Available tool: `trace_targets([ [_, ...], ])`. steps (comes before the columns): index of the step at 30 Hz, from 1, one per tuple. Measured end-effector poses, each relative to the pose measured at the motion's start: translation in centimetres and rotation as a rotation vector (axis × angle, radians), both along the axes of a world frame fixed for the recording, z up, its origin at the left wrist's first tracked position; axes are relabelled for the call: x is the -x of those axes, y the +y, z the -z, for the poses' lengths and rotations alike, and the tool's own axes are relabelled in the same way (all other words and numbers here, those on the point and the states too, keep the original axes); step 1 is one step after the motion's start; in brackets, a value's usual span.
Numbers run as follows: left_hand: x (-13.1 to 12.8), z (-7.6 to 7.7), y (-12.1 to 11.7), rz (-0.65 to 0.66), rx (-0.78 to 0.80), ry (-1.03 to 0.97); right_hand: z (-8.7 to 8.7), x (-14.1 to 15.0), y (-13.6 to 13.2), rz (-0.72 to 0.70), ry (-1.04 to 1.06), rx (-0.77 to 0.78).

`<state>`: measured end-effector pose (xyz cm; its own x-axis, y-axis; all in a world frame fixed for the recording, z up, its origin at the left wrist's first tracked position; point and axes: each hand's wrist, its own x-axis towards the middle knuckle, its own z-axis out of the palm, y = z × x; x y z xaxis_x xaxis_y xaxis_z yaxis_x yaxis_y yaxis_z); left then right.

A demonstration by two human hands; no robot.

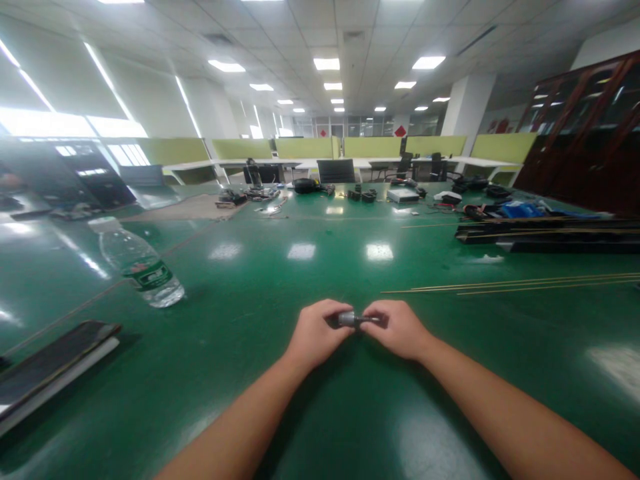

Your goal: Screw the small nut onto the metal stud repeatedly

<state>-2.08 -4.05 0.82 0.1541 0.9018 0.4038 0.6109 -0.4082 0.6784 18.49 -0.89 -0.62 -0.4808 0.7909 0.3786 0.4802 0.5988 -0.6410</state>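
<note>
Green table (240, 283) was glossy, reflecting ceiling lights (327, 64). Left hand (319, 333), nearly closed, pinched the small grey cylinder (347, 319); right hand (399, 329), likewise, pinched its thin end. Couldn't tell if it touched the table. Bottle (150, 275) sat left, gold rods (505, 285) lay right. Yellow-green partitions (380, 147) and dark cabinet (583, 133) stood beyond.

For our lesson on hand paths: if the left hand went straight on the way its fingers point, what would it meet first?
Likely the right hand, at the other end of the grey object the left hand holds.
</note>
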Motion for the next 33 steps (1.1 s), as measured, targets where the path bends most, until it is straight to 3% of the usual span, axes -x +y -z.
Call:
trace_targets([
  [24, 1.2, -0.2, 0.5, -0.037, 0.030, -0.026, 0.0, -0.3, 0.5, 0.045, 0.021, 0.039],
  [33, 1.9, 0.2, 1.2, -0.144, 0.130, -0.104, -0.1, -1.1, 1.0, 0.069, 0.050, 0.023],
])
